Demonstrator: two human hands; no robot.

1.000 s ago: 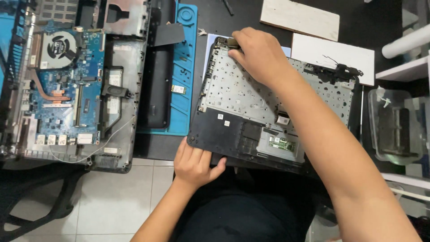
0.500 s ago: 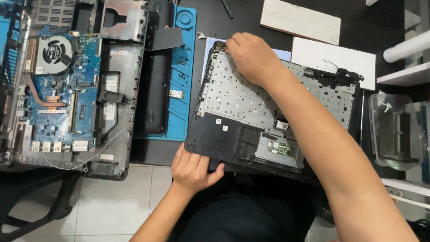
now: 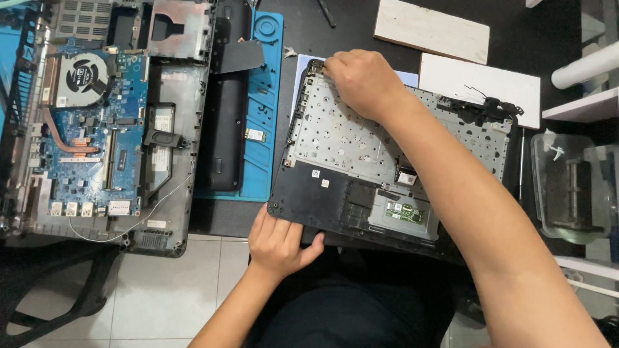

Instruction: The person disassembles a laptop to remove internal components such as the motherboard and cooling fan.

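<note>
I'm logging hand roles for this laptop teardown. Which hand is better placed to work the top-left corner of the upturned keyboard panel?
Right. The right hand already rests on that corner of the panel, while the left hand grips the near edge.

Under my hands the panel (image 3: 335, 193) is black along its near edge, with a silver-grey plate (image 3: 348, 135) dotted with small holes. To my left lies a blue mat (image 3: 261, 129) and a blue board (image 3: 90, 142) with copper pipes. Beyond my right hand (image 3: 364, 80) are two white slabs (image 3: 432, 29) on the black counter (image 3: 348, 32).
</note>
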